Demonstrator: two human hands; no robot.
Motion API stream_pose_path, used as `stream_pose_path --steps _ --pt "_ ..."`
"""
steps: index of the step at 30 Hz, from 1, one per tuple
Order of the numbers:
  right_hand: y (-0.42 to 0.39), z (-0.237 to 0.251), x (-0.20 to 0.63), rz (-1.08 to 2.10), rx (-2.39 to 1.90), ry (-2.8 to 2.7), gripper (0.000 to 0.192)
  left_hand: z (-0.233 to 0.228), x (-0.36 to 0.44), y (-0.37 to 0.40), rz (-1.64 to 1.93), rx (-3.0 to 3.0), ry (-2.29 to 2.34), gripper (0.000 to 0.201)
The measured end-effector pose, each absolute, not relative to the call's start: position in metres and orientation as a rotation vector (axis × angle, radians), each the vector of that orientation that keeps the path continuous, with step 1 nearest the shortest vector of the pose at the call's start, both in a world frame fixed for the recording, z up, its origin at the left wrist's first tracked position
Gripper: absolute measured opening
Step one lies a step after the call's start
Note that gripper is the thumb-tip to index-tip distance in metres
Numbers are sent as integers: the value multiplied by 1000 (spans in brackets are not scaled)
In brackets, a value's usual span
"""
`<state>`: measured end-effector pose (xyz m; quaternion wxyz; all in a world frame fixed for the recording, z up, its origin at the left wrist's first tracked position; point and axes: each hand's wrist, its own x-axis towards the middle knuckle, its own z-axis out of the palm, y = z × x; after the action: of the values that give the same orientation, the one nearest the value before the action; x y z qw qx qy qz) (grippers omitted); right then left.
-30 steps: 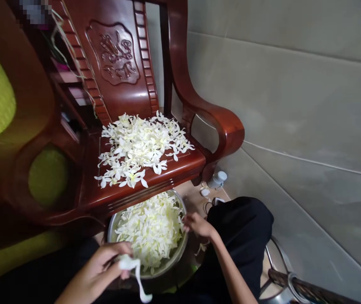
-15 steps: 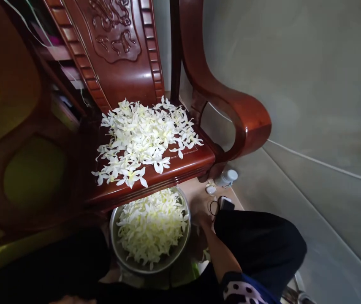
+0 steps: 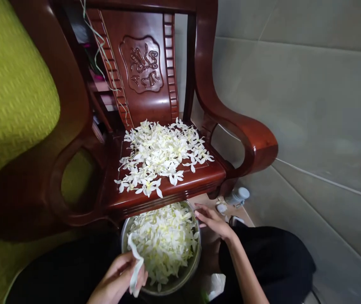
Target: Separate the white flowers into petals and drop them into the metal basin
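One white strip (image 3: 135, 272) is pinched between the thumb and fingers of the left hand (image 3: 120, 274), at the near left edge of one metal bowl (image 3: 189, 270). The right hand (image 3: 213, 221) is held with fingers loosely spread at the bowl's right rim; whether it is touched cannot be told. White flowers (image 3: 164, 240), too many to be counted singly, are gathered in two heaps: one inside the bowl, one on the seat of one wooden chair (image 3: 196, 177).

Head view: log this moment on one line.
left hand: holds white strip | right hand: beside bowl | bowl: heaped with white flowers | chair seat: flower pile
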<state>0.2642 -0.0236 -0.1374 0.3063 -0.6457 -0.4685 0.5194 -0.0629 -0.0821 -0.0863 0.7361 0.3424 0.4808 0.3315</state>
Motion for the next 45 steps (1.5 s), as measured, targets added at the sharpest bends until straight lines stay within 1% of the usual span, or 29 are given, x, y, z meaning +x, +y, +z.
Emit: stream_pose_path --steps 2,4,5,7,9,10,12,14,16,19,22,25,29,31,34,36,39,43,45 --pt "-21 -108 255 1349 -1640 -1255 43 -76 -69 -70 679 857 1193 29" --pt "-17 -74 244 1304 -1585 -1281 45 -54 -69 -52 608 1070 1320 29" --pt "-15 -57 235 1297 -1543 -1314 44 -40 -66 -42 579 1228 1306 28" --pt "-10 -26 213 1355 -1377 -1421 41 -9 -54 -19 634 1446 1266 29" --pt "-2 -5 187 1434 -1195 -1542 44 18 -38 1 660 1613 1149 28" --pt "3 3 175 1392 -1148 -1563 45 28 -30 10 678 1682 1105 26" --pt "17 13 156 1290 -1106 -1579 35 39 -18 24 766 1790 1078 25" --pt "33 19 149 1214 -1068 -1613 32 40 -13 33 869 1816 1120 21" --pt "47 24 150 1170 -1021 -1674 31 37 -14 41 934 1808 1155 22" --pt "60 31 156 1070 -992 -1741 31 33 -20 50 950 1833 1135 21" --pt "67 42 159 944 -1000 -1776 26 43 -25 59 978 1912 1161 23" --pt "69 65 158 916 -987 -1822 25 70 -29 68 1011 2004 1199 23" --pt "63 106 160 959 -929 -1796 28 116 -37 72 861 2103 1090 21" --pt "58 120 163 891 -955 -1820 28 132 -40 70 836 2118 1004 17" --pt "53 128 167 653 -1067 -1868 25 140 -43 67 916 2153 971 13" --pt "54 124 169 589 -1088 -1902 20 138 -43 66 952 2184 1058 13" --pt "53 113 167 663 -1054 -1846 15 131 -41 62 898 2216 1175 16" --pt "50 94 161 827 -981 -1668 12 124 -37 51 785 2267 1117 22" --pt "53 83 161 920 -985 -1580 11 122 -34 51 751 2315 1123 22"
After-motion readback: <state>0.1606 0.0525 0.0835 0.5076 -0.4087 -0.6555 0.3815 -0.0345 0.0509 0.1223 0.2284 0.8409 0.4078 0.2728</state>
